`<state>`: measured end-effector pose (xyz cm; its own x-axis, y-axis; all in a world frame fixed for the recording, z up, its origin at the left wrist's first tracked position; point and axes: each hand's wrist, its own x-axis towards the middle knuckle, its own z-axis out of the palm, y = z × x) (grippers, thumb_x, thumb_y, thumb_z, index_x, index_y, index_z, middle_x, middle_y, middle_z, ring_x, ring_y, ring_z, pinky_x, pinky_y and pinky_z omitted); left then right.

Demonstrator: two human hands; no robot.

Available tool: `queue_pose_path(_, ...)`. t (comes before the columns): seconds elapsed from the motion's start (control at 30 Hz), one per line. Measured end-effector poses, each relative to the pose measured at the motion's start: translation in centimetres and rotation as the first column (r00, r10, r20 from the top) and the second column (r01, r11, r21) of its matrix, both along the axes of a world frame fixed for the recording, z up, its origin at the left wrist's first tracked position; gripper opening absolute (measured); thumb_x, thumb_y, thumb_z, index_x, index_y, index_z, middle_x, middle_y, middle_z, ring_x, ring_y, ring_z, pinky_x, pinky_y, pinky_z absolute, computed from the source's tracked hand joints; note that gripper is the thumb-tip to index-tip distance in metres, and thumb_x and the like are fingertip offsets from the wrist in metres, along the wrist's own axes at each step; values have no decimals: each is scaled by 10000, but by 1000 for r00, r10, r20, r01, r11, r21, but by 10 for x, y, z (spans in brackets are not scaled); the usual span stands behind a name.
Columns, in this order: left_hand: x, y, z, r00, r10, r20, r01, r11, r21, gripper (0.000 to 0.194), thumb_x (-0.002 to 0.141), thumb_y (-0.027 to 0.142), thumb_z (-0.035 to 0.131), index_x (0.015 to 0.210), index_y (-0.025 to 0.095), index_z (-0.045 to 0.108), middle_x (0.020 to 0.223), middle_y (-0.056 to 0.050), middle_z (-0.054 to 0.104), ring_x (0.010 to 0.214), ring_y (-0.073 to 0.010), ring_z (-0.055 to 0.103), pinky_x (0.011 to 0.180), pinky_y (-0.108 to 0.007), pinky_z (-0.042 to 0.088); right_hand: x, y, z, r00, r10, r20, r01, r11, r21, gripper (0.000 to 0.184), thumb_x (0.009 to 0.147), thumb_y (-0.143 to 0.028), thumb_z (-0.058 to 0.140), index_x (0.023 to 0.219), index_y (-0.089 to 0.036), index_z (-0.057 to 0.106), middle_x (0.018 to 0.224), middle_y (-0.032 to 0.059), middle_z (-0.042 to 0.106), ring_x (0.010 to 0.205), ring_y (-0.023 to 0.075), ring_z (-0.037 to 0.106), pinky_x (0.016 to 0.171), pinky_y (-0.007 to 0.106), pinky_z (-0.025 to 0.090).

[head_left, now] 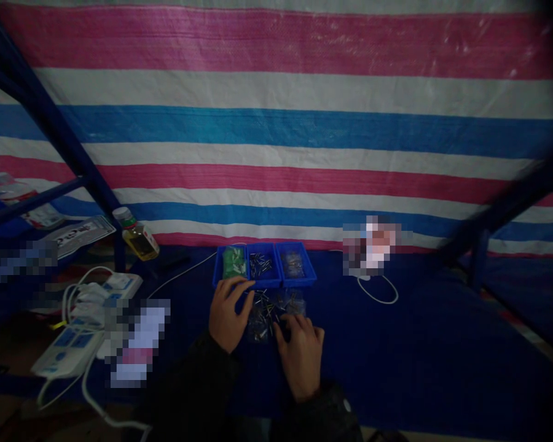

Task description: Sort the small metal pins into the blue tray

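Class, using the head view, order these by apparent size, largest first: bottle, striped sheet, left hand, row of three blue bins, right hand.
1. Striped sheet
2. Row of three blue bins
3. Left hand and right hand: too alike to rank
4. Bottle

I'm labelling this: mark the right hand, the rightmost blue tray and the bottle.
Right hand (301, 356), head view, back of hand.
Rightmost blue tray (299, 283), head view, front wall.
Bottle (141, 241), head view, middle of body.
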<state>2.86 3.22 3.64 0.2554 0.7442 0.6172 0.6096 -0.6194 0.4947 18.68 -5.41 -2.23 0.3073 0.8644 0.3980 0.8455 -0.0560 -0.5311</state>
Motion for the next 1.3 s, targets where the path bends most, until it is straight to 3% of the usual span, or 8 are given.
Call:
queue_pose_path(0.13,-15,-25,-29,997,26,70,-23,999,-34,209,979,205,581,1138,241,713,1100,-72,658,1058,-247,625,951,-413,519,-1,0,1,1000,1,18,-1,1000,-12,161,959,-199,560,834,-225,660,865,58,710,860,266,621,782,387,302)
queue_pose_path(0.23,-17,-32,-38,998,-25,65,29,997,-66,225,989,194,561,1151,240,711,1089,-73,665,1038,-238,634,936,-398,523,0,-2,1,1000,-9,8,9,1000,9,156,943,-189,572,811,-226,647,842,49,706,848,265,621,785,391,307)
queue_pose_path(0.43,-13,-35,-33,992,-114,49,119,985,-125,274,997,213,559,1236,253,688,1140,-73,677,1076,-234,628,953,-380,523,0,-7,0,997,-1,-75,14,983,181,142,990,-250,559,883,-226,650,882,45,702,865,249,626,825,398,341)
queue_pose_path(0.53,-14,-35,-31,989,-143,42,147,981,-128,334,1006,222,542,1321,267,643,1228,-79,668,1137,-245,610,1002,-396,499,-5,-6,1,985,124,-120,-86,955,285,139,1023,-239,522,961,-225,645,928,45,699,888,228,631,826,376,376)
queue_pose_path(0.6,-15,-35,-31,984,-171,57,178,974,-139,295,1016,224,525,1273,253,667,1222,-84,674,1140,-246,605,1011,-398,484,-8,-4,3,962,231,-148,-176,932,316,150,1032,-218,503,967,-231,638,947,39,693,901,218,632,834,365,400)
queue_pose_path(0.77,-14,-33,-32,968,-219,122,243,937,-252,269,1044,248,473,880,189,677,798,-43,659,782,-188,632,756,-309,497,-11,-1,9,907,340,-250,-259,916,305,173,1030,-190,486,929,-240,616,911,29,670,862,209,631,794,340,454)
queue_pose_path(1.07,-11,-37,-34,936,-336,105,352,890,-289,255,1031,277,497,854,192,661,787,-44,667,773,-185,642,723,-279,475,-17,-4,9,843,438,-311,-345,886,311,189,1025,-169,476,995,-240,649,961,42,680,890,191,669,792,293,522)
queue_pose_path(1.3,-12,-37,-31,926,-354,133,378,875,-303,275,1030,279,497,842,198,682,750,-47,671,749,-193,644,707,-292,483,-17,-7,4,866,393,-309,-328,913,241,255,1050,-211,428,882,-230,619,862,39,665,794,189,650,751,302,511)
